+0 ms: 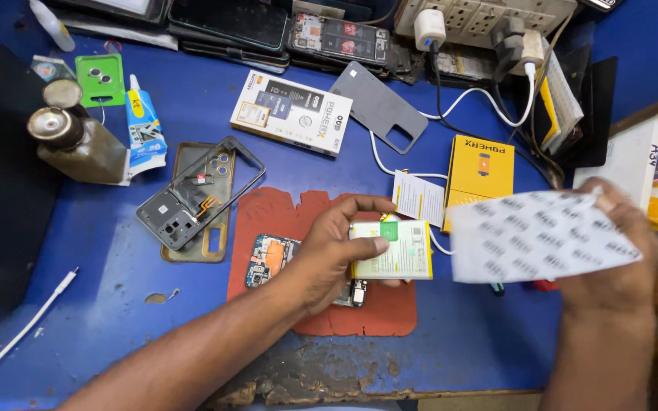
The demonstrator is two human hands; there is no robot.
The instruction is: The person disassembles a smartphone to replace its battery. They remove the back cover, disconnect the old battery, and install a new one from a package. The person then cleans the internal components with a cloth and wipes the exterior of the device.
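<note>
A phone repair workshop. On the worn blue desk (pixel 116 304), a red mat (pixel 283 213) carries an opened phone (pixel 268 259). Left of the mat lies a bare phone frame (pixel 192 194), beyond that a glue tube (pixel 142 122). Behind the mat sit battery boxes (pixel 291 110), a back cover (pixel 378 106), stacked phones (pixel 230 27) and a crowded power strip (pixel 481 19).

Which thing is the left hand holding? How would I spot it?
Find the red mat on the blue table. Above it, the left hand pinches a flat phone battery. It is pale yellow-white with a green tab, unlike the patterned white sheet beside it.
</note>
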